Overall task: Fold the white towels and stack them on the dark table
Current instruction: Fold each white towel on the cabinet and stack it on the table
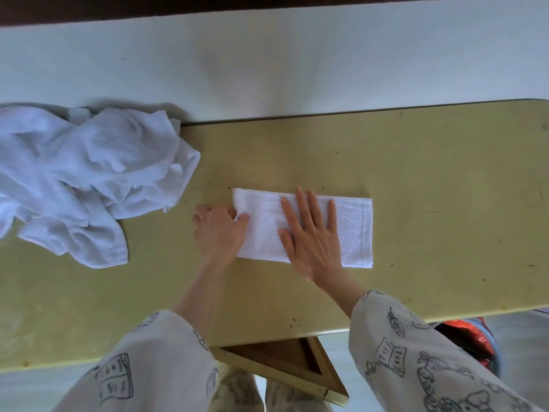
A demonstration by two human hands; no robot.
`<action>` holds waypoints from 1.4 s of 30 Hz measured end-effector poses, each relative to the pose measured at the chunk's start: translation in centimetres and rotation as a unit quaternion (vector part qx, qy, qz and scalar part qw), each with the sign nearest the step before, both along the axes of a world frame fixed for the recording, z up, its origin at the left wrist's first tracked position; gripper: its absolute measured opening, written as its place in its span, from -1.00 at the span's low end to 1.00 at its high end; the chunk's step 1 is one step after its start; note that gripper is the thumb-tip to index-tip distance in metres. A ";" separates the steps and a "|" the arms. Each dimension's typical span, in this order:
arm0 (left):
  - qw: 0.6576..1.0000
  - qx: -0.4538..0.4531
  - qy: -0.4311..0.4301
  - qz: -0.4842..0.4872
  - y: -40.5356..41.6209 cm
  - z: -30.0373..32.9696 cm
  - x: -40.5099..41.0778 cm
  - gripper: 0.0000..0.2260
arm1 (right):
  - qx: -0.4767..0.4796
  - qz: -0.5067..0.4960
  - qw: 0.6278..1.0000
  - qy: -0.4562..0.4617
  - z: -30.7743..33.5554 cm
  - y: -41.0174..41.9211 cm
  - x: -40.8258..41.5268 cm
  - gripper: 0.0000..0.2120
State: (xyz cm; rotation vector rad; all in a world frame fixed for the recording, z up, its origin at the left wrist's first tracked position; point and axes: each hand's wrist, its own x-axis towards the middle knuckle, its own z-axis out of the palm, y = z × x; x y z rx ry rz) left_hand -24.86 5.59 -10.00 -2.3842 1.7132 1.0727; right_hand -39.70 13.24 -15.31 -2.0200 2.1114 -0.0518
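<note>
A folded white towel (303, 227) lies flat as a long strip near the middle of the yellowish table (430, 203), its long sides running along the table, about midway between the far edge and the near edge. The right hand (312, 236) lies palm down on the middle of the strip, fingers straight and spread apart, pressing the cloth onto the table. The left hand (219, 230) sits at the strip's left end, fingers curled, with the thumb on top of the cloth and the fingers tucked at the end fold, pinching that end. A heap of unfolded white towels (86, 179) lies crumpled at the table's left end, reaching the far edge and well apart from the folded strip. Both forearms come out of pale sleeves (416, 361) printed with dark line drawings. Beyond the far edge stands a pale wall (267, 55). Past the near edge at the right, something red (469, 334) shows, too hidden to tell
</note>
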 end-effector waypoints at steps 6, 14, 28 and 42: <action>0.993 -0.062 0.098 0.007 -0.6 0.8 0.6 -0.90 | 0.014 0.005 1.000 0.001 0.4 -0.8 1.1 -0.45; 0.973 0.031 0.203 0.109 -1.6 0.4 2.8 -0.65 | 0.042 0.008 0.999 0.000 0.4 -1.7 1.5 -0.43; 0.961 -0.033 0.266 -0.071 1.4 5.6 -6.9 -0.90 | 0.010 -0.369 0.819 -0.439 6.3 3.0 -6.4 -0.77; 0.961 0.044 0.217 -0.167 4.4 0.6 -13.7 -0.74 | 0.080 -0.426 0.743 -0.510 5.3 3.5 -8.6 -0.80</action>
